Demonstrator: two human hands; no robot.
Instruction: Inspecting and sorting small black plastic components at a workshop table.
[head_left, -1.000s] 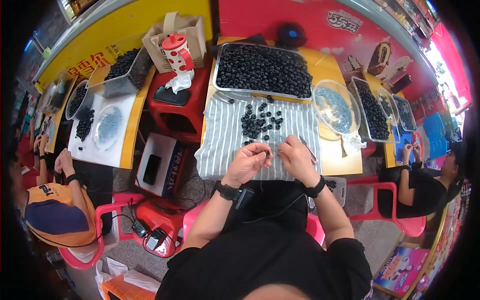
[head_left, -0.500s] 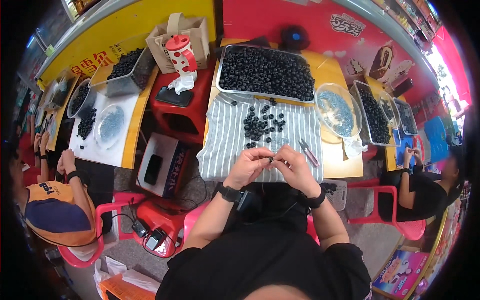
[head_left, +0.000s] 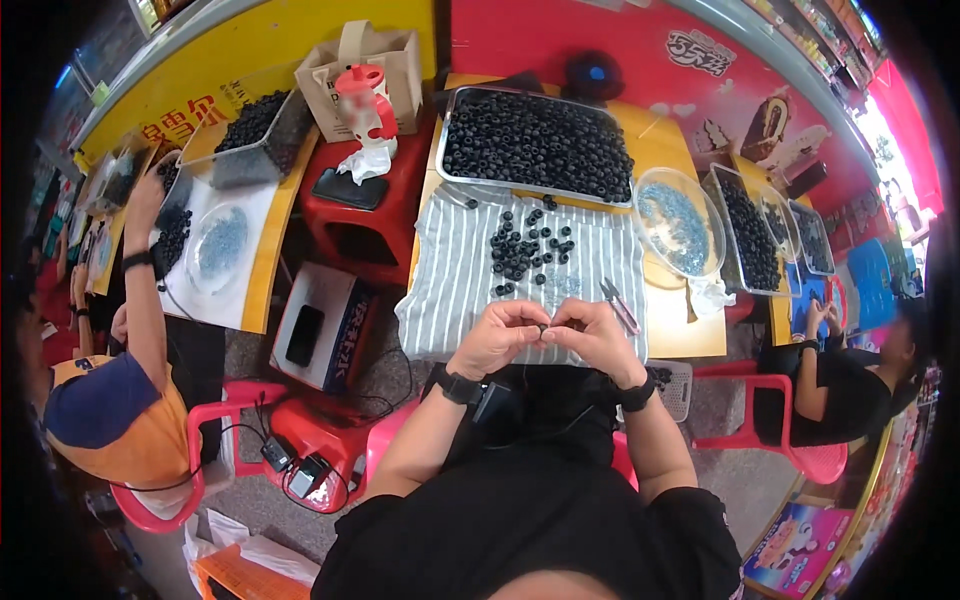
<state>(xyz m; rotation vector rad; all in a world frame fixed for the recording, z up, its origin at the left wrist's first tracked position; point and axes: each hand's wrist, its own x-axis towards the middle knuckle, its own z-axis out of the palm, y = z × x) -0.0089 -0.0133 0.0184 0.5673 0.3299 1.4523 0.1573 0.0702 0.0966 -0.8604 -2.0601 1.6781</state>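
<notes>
Over the near edge of the grey-and-white striped cloth [head_left: 450, 285], my left hand [head_left: 495, 338] and my right hand [head_left: 597, 340] meet with fingertips pinched together. Between them is a small black round piece [head_left: 542, 328], mostly covered by the fingers. Just beyond, several loose black round pieces [head_left: 515, 255] with holes lie on the cloth, beside a small patch of tiny bluish bits [head_left: 563, 285]. Thread snips [head_left: 620, 305] with pinkish handles rest to the right of my right hand.
A tray heaped with black pieces [head_left: 540, 140] stands at the back. Right of the cloth is a clear round dish [head_left: 680, 225] of bluish bits. Left are a red stool [head_left: 350, 220] with a cup and phone, and a co-worker [head_left: 125, 400]; another person [head_left: 835, 385] sits right.
My hands stay together in nearly the same place, with the fingers slightly shifted around the black piece. At left, the co-worker's arm has stretched forward toward a tub of black pieces.
</notes>
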